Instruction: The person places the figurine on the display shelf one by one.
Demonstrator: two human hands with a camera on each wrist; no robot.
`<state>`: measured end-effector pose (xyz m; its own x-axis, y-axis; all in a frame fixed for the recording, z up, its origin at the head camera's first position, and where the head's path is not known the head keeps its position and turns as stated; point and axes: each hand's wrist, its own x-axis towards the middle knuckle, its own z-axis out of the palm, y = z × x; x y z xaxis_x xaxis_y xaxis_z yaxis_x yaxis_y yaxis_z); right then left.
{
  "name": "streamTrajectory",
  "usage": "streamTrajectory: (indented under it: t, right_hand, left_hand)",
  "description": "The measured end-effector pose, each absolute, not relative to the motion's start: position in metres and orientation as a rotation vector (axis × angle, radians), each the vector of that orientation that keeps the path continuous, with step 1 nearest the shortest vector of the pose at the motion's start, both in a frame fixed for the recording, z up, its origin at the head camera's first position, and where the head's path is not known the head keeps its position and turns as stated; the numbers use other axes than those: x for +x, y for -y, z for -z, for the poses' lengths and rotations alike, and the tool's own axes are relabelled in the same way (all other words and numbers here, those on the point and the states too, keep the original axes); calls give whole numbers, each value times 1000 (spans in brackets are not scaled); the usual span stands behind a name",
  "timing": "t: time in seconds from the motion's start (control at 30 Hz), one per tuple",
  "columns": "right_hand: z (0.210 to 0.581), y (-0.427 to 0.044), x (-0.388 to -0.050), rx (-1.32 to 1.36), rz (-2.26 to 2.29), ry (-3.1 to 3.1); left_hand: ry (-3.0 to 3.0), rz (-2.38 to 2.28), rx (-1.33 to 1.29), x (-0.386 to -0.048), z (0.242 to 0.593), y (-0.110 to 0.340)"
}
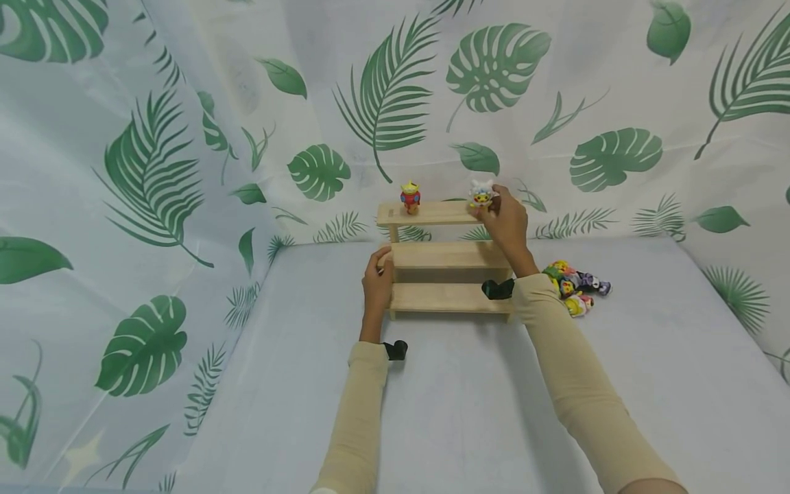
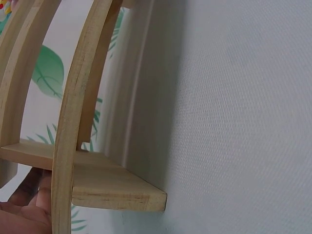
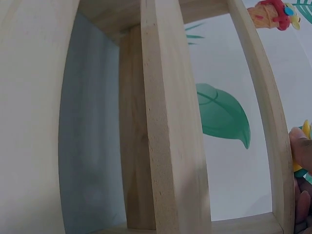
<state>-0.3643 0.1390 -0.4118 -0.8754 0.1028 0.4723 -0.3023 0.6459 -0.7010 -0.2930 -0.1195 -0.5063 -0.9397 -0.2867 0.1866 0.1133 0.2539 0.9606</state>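
A three-tier wooden display shelf [image 1: 453, 256] stands against the back wall. My right hand [image 1: 509, 221] pinches a small toy figurine [image 1: 482, 195] with a white top and yellow face at the right part of the top tier. In the right wrist view, fingers [image 3: 303, 148] show at the far right edge beside the top board. My left hand [image 1: 377, 283] grips the shelf's left side near the middle tier; its fingers [image 2: 41, 195] are partly hidden behind the wood in the left wrist view. A red and yellow figurine [image 1: 410, 197] stands on the top tier's left.
Several colourful figurines [image 1: 568, 283] lie in a pile on the white table surface [image 1: 444, 398], right of the shelf and partly behind my right sleeve. A leaf-printed sheet [image 1: 382, 89] covers the walls. A black wrist camera [image 1: 396, 350] sits on my left wrist.
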Motion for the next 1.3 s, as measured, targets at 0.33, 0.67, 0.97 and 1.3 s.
streamTrajectory:
  t: [0.33, 0.67, 0.97, 1.3]
  right_hand:
    - [413, -139, -365, 163, -1134, 2384]
    - [414, -140, -365, 177, -1123, 2397]
    - [416, -139, -362, 172, -1128, 2413]
    - [418, -139, -346, 107, -1236, 2323]
  left_hand:
    - [2212, 1728, 163, -293, 505, 120]
    - [2206, 1735, 158, -294, 505, 119]
    - [2212, 1748, 160, -291, 505, 120]
    - [2212, 1730, 172, -292, 504, 119]
